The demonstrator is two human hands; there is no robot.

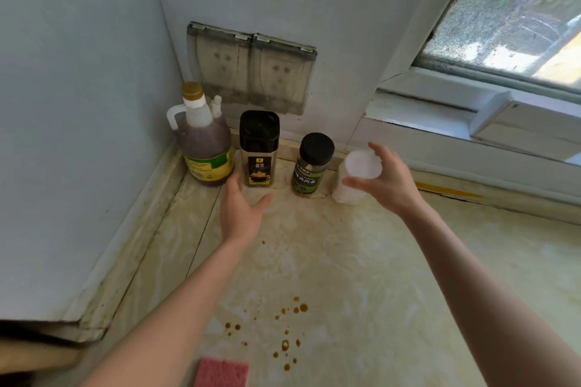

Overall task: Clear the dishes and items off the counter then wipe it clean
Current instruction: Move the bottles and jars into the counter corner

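Note:
Several items stand in a row along the back wall of the beige marbled counter (361, 261): a big jug of dark liquid (204, 148) with a gold cap, a square jar (259, 151) with a black lid, a round green-labelled jar (312, 163) with a black lid, and a white jar (356, 176). My right hand (386, 181) grips the white jar's top, fingers behind it and thumb in front. My left hand (242, 214) hovers spread just in front of the square jar, holding nothing. Brown drips (284, 333) spot the near counter. A pink sponge (221, 372) lies at the front edge.
A grey wall closes the left side, and the back wall carries two covered sockets (251, 69). A window sill (471, 135) and window run along the right. The counter's left edge drops off at the lower left.

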